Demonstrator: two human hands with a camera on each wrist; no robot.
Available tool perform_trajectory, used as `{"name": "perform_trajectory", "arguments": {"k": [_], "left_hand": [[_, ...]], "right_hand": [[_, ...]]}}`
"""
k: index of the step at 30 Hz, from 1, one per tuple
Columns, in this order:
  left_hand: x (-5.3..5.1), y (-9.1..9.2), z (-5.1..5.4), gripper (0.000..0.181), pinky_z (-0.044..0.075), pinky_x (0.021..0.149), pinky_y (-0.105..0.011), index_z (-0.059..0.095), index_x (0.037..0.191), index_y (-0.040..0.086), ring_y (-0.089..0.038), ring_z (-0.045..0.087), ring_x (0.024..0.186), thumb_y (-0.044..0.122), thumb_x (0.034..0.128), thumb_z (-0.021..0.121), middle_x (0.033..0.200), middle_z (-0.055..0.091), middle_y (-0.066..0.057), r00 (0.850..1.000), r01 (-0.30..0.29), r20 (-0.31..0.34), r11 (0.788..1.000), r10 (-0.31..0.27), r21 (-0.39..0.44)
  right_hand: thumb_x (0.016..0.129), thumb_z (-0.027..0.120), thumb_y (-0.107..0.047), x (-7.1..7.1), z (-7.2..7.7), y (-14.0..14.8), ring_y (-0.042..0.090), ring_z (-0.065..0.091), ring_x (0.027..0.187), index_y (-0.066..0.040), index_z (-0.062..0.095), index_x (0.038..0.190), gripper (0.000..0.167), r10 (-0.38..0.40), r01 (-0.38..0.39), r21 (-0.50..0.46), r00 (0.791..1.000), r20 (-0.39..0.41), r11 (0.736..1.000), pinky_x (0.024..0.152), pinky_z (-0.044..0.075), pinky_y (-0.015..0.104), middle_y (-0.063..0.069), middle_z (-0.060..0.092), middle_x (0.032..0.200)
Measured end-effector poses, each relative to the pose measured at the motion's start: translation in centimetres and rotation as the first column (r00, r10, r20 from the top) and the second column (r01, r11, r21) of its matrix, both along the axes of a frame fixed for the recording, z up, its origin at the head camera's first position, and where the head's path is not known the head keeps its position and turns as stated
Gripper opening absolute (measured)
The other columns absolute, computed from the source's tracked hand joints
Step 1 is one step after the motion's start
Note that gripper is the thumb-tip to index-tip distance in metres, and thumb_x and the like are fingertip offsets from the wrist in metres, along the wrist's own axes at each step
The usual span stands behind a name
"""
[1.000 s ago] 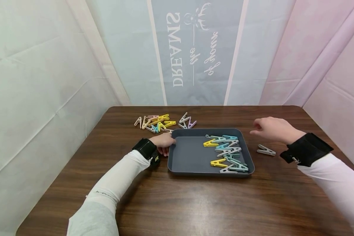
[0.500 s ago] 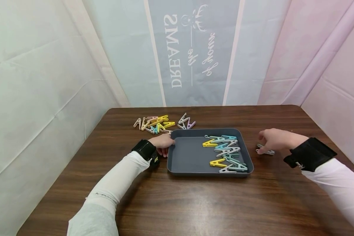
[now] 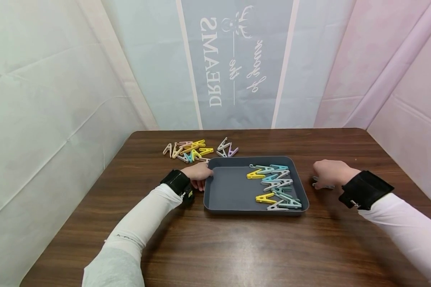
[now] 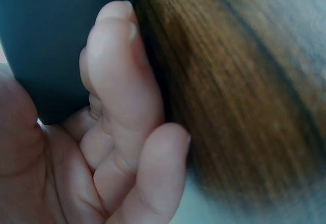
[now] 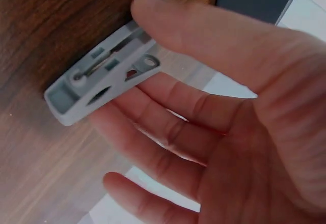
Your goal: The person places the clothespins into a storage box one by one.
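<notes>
At the left side of the dark grey tray [image 3: 226, 191], my left hand [image 3: 198, 173] grips the wall, thumb at the rim. The left wrist view has its curled fingers [image 4: 125, 81] against the tray [image 4: 46, 35]. To the right of the tray, my right hand [image 3: 332, 172] is low over the table and mostly covers a grey clothespin. In the right wrist view this clothespin [image 5: 99, 84] lies between the thumb and the fingers [image 5: 153, 132], which pinch it. Several yellow, blue, green and grey clothespins [image 3: 265, 198] lie in the tray's right half.
Behind the tray's left corner is a loose pile of mixed clothespins [image 3: 190, 147]. A small group with grey ones and a purple one [image 3: 232, 150] lies beside it. The brown wooden table [image 3: 215, 247] has pale cloth hangings [image 3: 309, 79] around it.
My right hand has come down and toward me onto the grey clothespin, its fingers closing around it. My left hand stays at the tray, and the tray rests in the same place.
</notes>
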State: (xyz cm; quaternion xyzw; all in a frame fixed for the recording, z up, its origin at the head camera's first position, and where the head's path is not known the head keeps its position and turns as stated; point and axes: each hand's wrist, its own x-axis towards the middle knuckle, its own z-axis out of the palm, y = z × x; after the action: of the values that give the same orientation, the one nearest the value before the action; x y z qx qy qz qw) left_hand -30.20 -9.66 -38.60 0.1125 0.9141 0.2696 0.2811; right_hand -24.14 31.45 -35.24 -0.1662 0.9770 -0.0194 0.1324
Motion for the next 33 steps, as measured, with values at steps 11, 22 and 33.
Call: {"name": "perform_trajectory", "arguments": {"k": [11, 22, 33], "left_hand": [[0.1, 0.0, 0.2, 0.037, 0.048, 0.043, -0.029, 0.064, 0.079, -0.003, -0.015, 0.059, 0.042, 0.02, 0.0993, 0.043, 0.054, 0.062, -0.009, 1.0, -0.007, 0.007, 1.0, 0.007, 0.0], [0.0, 0.1, 0.1, 0.032, 0.048, 0.043, -0.029, 0.062, 0.086, -0.002, -0.015, 0.059, 0.042, 0.02, 0.0993, 0.042, 0.055, 0.063, -0.009, 1.0, -0.007, 0.008, 1.0, 0.007, 0.003], [-0.1, 0.0, 0.1, 0.038, 0.048, 0.043, -0.028, 0.065, 0.079, -0.002, -0.015, 0.059, 0.042, 0.02, 0.0991, 0.042, 0.054, 0.062, -0.009, 1.0, 0.004, 0.004, 1.0, -0.004, -0.002]], "right_hand": [[0.079, 0.076, -0.017, -0.1, 2.8, -1.3, 0.016, 0.048, 0.061, -0.006, 0.062, 0.08, 0.019, 0.044, -0.051, -0.04, 0.983, -0.177, 0.998, 0.054, 0.041, 0.035, -0.001, 0.054, 0.07], [0.078, 0.082, -0.018, 1.4, 5.3, -8.9, 0.012, 0.043, 0.063, -0.012, 0.06, 0.084, 0.023, 0.264, -0.302, -0.086, 0.916, -0.303, 0.949, 0.057, 0.038, 0.032, -0.003, 0.051, 0.072], [0.079, 0.082, -0.018, 0.6, 2.9, -14.1, 0.01, 0.054, 0.067, -0.009, 0.067, 0.093, 0.022, 0.49, -0.52, -0.049, 0.829, -0.269, 0.853, 0.06, 0.047, 0.028, -0.002, 0.06, 0.079]]}}
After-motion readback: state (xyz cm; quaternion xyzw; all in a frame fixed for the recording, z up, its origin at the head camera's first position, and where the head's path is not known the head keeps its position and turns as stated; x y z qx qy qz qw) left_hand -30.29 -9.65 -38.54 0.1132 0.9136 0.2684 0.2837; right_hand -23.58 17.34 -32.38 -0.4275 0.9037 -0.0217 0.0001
